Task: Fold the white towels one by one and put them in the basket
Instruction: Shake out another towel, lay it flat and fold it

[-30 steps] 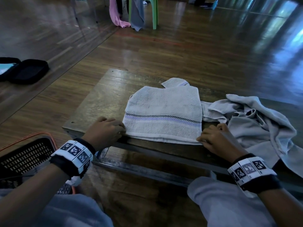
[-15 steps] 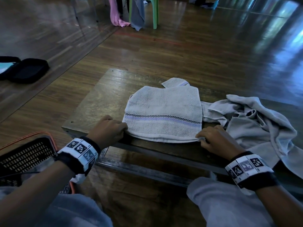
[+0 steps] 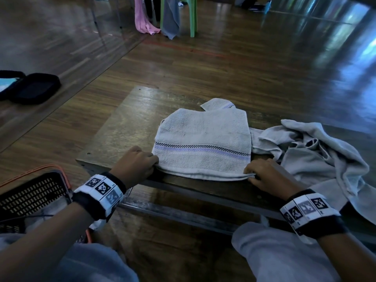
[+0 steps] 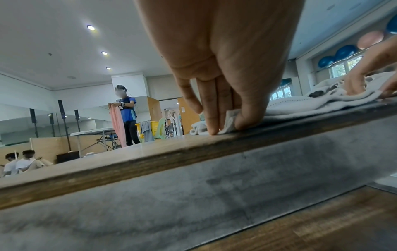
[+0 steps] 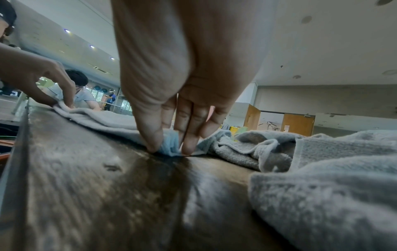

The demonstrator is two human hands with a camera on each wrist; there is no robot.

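A white towel (image 3: 203, 145) with a purple and checkered band lies folded on the low wooden table (image 3: 126, 127). My left hand (image 3: 138, 163) pinches its near left corner (image 4: 229, 122) between thumb and fingers. At the near right corner (image 5: 170, 144) my right hand (image 3: 264, 174) pinches the cloth the same way. A second white towel (image 3: 317, 151) lies crumpled to the right, partly hanging off the table. The black basket (image 3: 32, 192) with an orange rim sits on the floor at lower left.
A black case (image 3: 30, 86) lies on the wooden floor at far left. A green chair (image 3: 183, 15) with pink and grey cloths stands far back. My knees (image 3: 280, 255) are just in front of the table edge. Other people stand in the room in the wrist views.
Both hands moved slightly inward onto the towel's near corners and now pinch them; the near edge has lifted a little.
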